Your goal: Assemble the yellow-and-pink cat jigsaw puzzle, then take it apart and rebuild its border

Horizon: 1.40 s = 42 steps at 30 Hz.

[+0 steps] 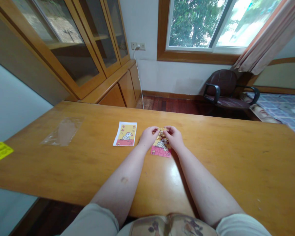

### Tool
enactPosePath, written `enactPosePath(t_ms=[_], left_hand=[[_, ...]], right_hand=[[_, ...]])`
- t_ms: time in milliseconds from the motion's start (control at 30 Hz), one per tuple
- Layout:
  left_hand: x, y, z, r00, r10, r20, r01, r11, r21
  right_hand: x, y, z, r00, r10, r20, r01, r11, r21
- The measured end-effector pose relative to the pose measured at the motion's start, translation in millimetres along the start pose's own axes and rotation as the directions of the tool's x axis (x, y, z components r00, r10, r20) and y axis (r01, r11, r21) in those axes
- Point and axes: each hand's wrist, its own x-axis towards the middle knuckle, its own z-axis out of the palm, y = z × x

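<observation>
A partly joined jigsaw puzzle [161, 151], pink at the bottom and yellow above with a white cartoon animal, lies on the wooden table between my hands. My left hand [148, 135] and my right hand [174, 135] are at its upper end, their fingers closed on a small yellow section of puzzle pieces [162, 129]. Part of that section is covered by my fingertips. To the left of my left hand lies a white-bordered picture card [125, 134] with the same white animal on yellow and pink.
A clear plastic bag [66, 131] lies on the left of the wooden table [236, 157]. A yellow label [0, 153] is at the far left edge. Beyond the table stand a glass-door cabinet [110, 72] and a dark armchair [226, 88].
</observation>
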Motion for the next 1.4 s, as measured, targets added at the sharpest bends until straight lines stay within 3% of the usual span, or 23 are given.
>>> enactPosePath(t_ms=[133,367,467,733,933,1067,1200,1400], left_hand=[[-1.2,1.7,-1.6,0.998,0.032,0.052,-0.033,0.999,0.013],[-2.3,5.5,-2.5,0.988,0.073,0.136,-0.073,0.997,-0.006],[-2.8,4.9,-1.0,0.989,0.067,0.130,-0.062,0.997,-0.037],[-1.6,3.3,-5.0,0.990,0.106,0.092,-0.112,0.991,0.069],[-2.0,1.1,-7.0,0.993,0.114,0.036,-0.117,0.989,0.089],[-2.9,-0.3,-9.2,0.997,0.080,0.007,-0.081,0.988,0.135],[-1.9,-1.7,-9.7,0.998,0.038,-0.048,-0.029,0.985,0.172],[-1.5,1.4,-5.9,0.994,0.104,0.041,-0.110,0.970,0.217]], right_hand=[[-1.6,-1.8,0.4,0.998,0.016,0.057,-0.017,1.000,0.018],[0.7,-0.3,-0.5,1.000,0.018,0.019,-0.017,0.999,-0.029],[2.6,4.4,0.4,1.000,0.020,-0.005,-0.020,1.000,0.019],[2.6,3.4,1.7,0.998,0.065,-0.005,-0.064,0.991,0.116],[1.9,0.2,2.9,0.993,0.108,0.047,-0.114,0.984,0.134],[1.1,-1.7,2.8,0.981,0.160,0.106,-0.175,0.972,0.154],[0.5,-2.6,1.6,0.987,0.150,0.058,-0.156,0.981,0.115],[1.4,0.5,1.3,0.995,0.100,0.006,-0.100,0.994,0.041]])
